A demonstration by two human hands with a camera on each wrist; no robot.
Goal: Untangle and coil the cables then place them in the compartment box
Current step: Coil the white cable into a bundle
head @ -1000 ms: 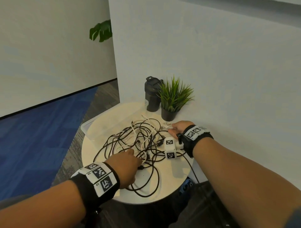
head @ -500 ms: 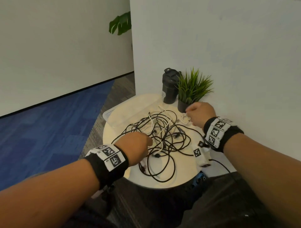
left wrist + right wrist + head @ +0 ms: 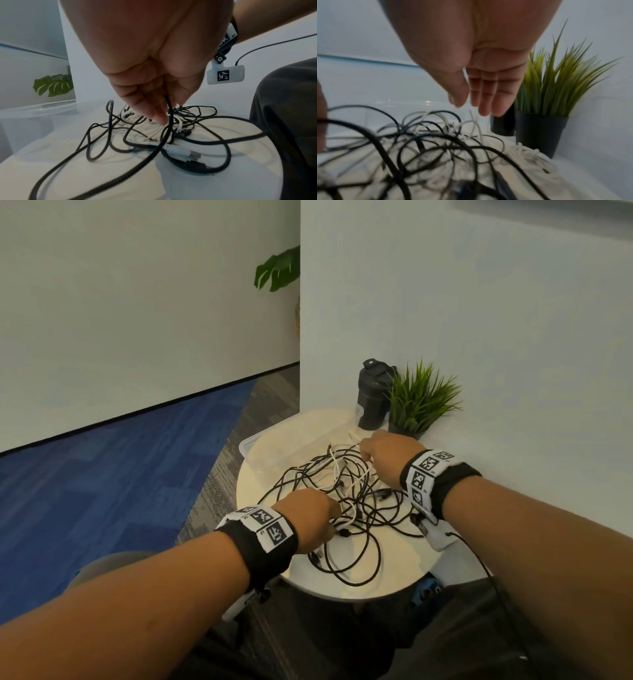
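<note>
While the left grip (image 3: 154, 75) pinches a black braided cable (image 3: 169, 119) | right grip (image 3: 481, 86), fingers straight and empty, has shifted from beside the plant to above white cables (image 3: 474, 125) | tangle lies under both grips on the counter (image 3: 394, 580), compartment box (image 3: 253, 445) beyond | untangling barely begun.

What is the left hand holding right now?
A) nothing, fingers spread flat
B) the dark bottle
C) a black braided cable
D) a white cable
C: in the left wrist view the left hand has its fingers closed round a black braided cable that runs down from them into the tangle on the round table.
</note>
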